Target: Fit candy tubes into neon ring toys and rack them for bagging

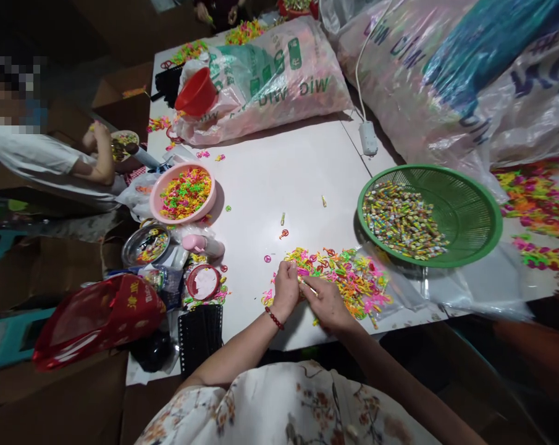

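- Step in hand, as I judged it from the remote feed: small-part hand assembly, one piece being worked at the near edge of the table.
- L hand [285, 289]: fingers curled closed, tips pinched on one end of a thin pale stick piece [307, 287]; I couldn't tell if a 2nd part sat inside the fist. Red bead bracelet [274, 318] on the wrist.
- R hand [328, 304]: thumb and forefinger clamped on the stick's other end, touching the L hand.
- Stick piece's location: held btwn both hands, just above the near side of the heap of neon plastic clips [357, 281].
- Next move, my est.: calls for a fine fingertip pinch and steady alignment; parts are tiny and loose, so easy to drop.
- Surface: white table [283, 179], stray clips scattered on it.
- Right: green plastic mesh basket [469, 207] w/ small wrapped rolls [399, 222].
- Left: pink round bowl [152, 198] of mixed clips, steel bowl [127, 247], red glossy bag [98, 315].
- Far side: large printed clear plastic sacks [279, 80], red plastic scoop [196, 93], white power strip [368, 137].
- Room: dim, cardboard boxes about; another person [52, 161] seated at the left.
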The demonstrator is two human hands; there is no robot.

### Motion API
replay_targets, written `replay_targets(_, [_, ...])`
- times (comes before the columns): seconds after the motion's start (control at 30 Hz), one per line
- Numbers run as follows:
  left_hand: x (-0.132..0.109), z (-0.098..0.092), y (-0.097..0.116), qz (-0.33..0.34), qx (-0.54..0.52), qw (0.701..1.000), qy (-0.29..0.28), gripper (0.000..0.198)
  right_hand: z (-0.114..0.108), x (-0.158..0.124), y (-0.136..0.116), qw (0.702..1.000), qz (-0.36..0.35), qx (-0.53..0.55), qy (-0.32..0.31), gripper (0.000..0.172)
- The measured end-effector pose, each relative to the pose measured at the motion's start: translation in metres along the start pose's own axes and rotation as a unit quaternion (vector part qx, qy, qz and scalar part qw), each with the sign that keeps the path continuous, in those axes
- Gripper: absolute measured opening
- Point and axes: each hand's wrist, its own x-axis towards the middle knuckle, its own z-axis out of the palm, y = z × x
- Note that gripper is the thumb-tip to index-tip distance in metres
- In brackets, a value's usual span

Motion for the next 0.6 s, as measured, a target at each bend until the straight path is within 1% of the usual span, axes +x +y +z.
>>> replay_targets(0.1, [-0.003,0.002,-0.02,-0.007,0.033,0.999,-0.004,0.02,0.007,-0.005,0.011,0.998,0.0,-0.035,-0.058,0.032])
replay_targets(0.17, [0.001,0.004,-0.036,-0.018,0.056,0.998,-0.021,0.024,0.01,-0.008,0.026,0.996,0.028,-0.035,-0.081,0.031])
replay_targets(0.2, [0.006,0.004,-0.044,-0.023,0.07,0.997,-0.026,0.027,0.011,-0.009,0.037,0.995,0.05,-0.035,-0.08,0.031])
replay_targets(0.23, [0.012,0.003,-0.052,-0.029,0.087,0.995,-0.027,0.029,0.011,-0.01,0.048,0.994,0.074,-0.038,-0.074,0.03])
replay_targets(0.3, [0.031,-0.002,-0.067,-0.044,0.125,0.991,-0.01,0.028,0.008,-0.008,0.07,0.988,0.116,-0.074,-0.063,0.028])
replay_targets(0.4, [0.066,-0.019,-0.086,-0.06,0.185,0.98,0.047,0.016,-0.001,-0.002,0.094,0.964,0.146,-0.204,-0.084,0.027])
replay_targets(0.43, [0.078,-0.025,-0.091,-0.057,0.203,0.975,0.062,0.016,-0.005,0.001,0.097,0.953,0.149,-0.246,-0.097,0.026])
replay_targets(0.5, [0.098,-0.037,-0.099,-0.039,0.238,0.968,0.073,0.025,-0.009,0.007,0.1,0.936,0.156,-0.293,-0.119,0.026])
replay_targets(0.53, [0.106,-0.041,-0.102,-0.029,0.253,0.965,0.067,0.027,-0.01,0.009,0.099,0.932,0.158,-0.3,-0.13,0.027])
replay_targets(0.6, [0.119,-0.046,-0.106,-0.01,0.278,0.959,0.044,0.023,-0.007,0.012,0.099,0.934,0.146,-0.296,-0.138,0.026])
